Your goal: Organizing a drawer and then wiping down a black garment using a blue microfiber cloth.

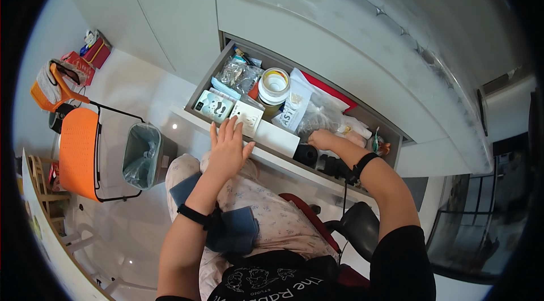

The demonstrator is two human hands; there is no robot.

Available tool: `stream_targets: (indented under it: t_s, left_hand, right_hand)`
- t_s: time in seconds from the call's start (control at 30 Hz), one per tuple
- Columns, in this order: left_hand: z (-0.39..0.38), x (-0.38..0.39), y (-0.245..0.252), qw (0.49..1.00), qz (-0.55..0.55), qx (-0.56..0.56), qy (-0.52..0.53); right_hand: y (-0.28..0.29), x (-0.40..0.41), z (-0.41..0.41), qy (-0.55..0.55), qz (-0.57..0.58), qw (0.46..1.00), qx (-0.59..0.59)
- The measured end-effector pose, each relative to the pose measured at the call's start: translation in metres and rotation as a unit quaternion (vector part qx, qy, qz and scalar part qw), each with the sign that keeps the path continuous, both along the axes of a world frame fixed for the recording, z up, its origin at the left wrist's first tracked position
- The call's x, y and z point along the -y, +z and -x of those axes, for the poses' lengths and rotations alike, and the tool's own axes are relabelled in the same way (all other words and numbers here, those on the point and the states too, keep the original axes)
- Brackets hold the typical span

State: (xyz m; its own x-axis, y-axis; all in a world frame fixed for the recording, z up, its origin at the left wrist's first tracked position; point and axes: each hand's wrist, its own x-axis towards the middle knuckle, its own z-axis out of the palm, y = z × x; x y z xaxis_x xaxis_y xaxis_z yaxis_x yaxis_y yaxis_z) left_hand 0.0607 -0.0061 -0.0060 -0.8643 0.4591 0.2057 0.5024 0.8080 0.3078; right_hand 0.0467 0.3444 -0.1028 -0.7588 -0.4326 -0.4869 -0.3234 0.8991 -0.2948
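Before me a drawer [293, 160] is pulled out and full of small things. My left hand [228, 148] lies over its front edge, fingers spread, the tips at a white power-socket box [247, 117]. Beside that box are a pale green case with a cartoon face [212, 105] and a plain white box [276, 137]. My right hand [323, 139] reaches inside with curled fingers, at a clear plastic bag [316, 116]. Whether those fingers grip anything is hidden. Just below it sit a black cylindrical object [306, 155] and other black items [331, 166].
White-lidded jars [274, 84] stand mid-drawer, near a printed white bag [293, 107] and a red folder [327, 88]. To the left are a lined waste bin [144, 156] and an orange chair [79, 154]. A dark blue cloth-like item [233, 228] lies on my lap. Cabinet fronts [293, 33] rise behind.
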Motion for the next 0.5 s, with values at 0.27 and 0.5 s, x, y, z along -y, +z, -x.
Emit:
stream_targets:
  t_s: [0.27,0.5]
  left_hand:
    - [0.003,-0.001,-0.002,1.000,0.018,-0.015,-0.007]
    - [0.005,-0.001,-0.006,1.000,0.018,-0.013,-0.010]
  right_hand:
    - [-0.012,0.017,0.017,-0.084,-0.036,0.994,-0.056]
    - [0.052,-0.009,0.022,-0.088,0.071,0.992,0.064]
